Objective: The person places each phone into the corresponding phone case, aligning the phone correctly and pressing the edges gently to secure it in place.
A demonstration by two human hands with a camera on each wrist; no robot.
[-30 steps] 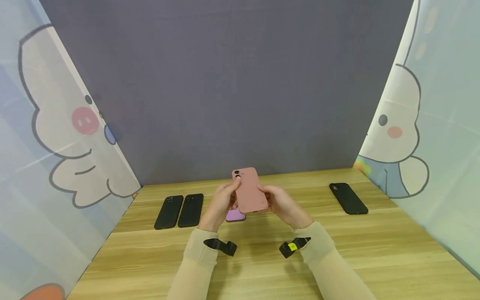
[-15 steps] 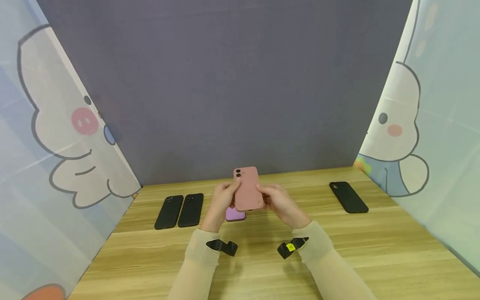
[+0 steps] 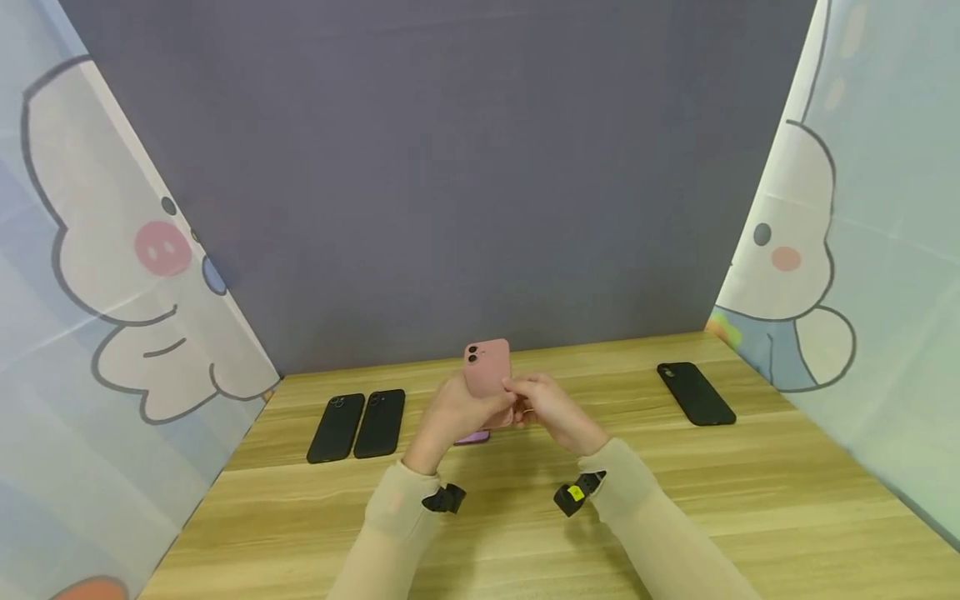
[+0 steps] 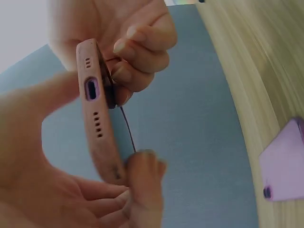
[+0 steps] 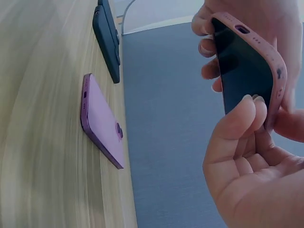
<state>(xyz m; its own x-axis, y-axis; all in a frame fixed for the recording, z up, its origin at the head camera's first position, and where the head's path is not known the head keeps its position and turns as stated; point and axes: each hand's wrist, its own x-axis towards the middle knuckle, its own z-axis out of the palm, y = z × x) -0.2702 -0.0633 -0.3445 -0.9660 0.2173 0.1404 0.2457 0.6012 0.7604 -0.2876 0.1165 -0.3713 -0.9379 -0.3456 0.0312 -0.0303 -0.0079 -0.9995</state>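
Both hands hold a phone in a pink case (image 3: 486, 367) above the table, its camera side facing up in the head view. My left hand (image 3: 453, 410) grips its lower left part, with the fingers crossing the lower back. At its right edge my right hand (image 3: 551, 408) pinches the case between thumb and curled fingers. In the right wrist view the dark screen (image 5: 240, 66) shows inside the pink rim. The left wrist view shows the case's bottom edge (image 4: 97, 114) with its port opening. A purple phone (image 5: 102, 118) lies on the table beneath, mostly hidden in the head view.
Two black phone cases, one outer (image 3: 336, 428) and one inner (image 3: 380, 423), lie side by side on the left of the wooden table (image 3: 247, 508). Another black phone case (image 3: 696, 395) lies at the right. A grey cloth backdrop (image 3: 450, 183) stands behind the table.
My left hand has turned over and slid across the lower back of the pink case. The case has tilted and moved slightly down. My right hand keeps its hold on the right edge.
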